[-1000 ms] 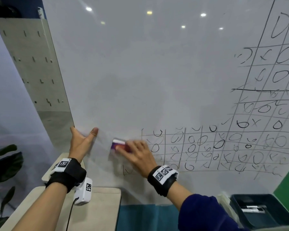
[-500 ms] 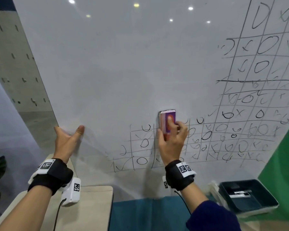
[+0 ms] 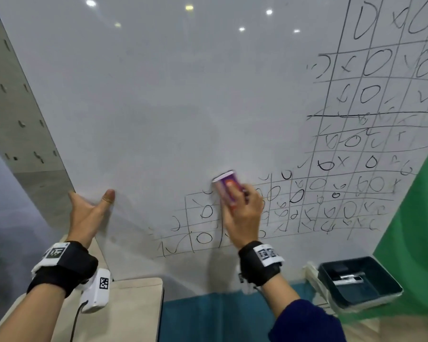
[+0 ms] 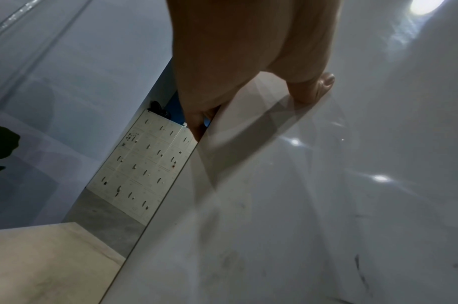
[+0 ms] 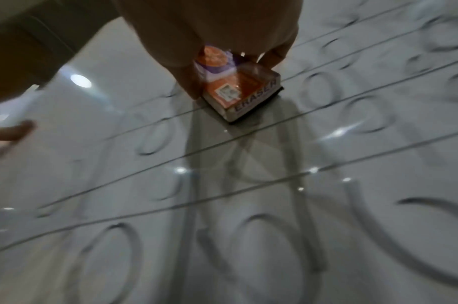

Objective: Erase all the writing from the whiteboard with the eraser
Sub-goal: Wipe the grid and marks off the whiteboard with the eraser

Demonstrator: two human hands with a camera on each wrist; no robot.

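Observation:
The whiteboard (image 3: 158, 107) fills the head view; its left and upper middle are wiped, while a black grid with circles and crosses (image 3: 344, 188) covers the right and lower part. My right hand (image 3: 242, 213) grips the purple and orange eraser (image 3: 226, 187) and presses it flat on the grid's upper left corner. The right wrist view shows the eraser (image 5: 238, 92) with its dark felt on the board among blurred grid lines. My left hand (image 3: 89, 213) holds the board's left edge, thumb (image 3: 108, 196) on the front face and fingers (image 4: 196, 123) round the back.
A dark tray (image 3: 358, 282) with a marker sits at the lower right by a green surface (image 3: 418, 230). A beige tabletop (image 3: 124, 312) lies under the board's lower left. A pegboard wall (image 3: 17, 119) stands behind on the left.
My right hand swept the eraser from the lower left up and right onto the grid, then tilted it slightly. The left hand kept its hold on the board edge.

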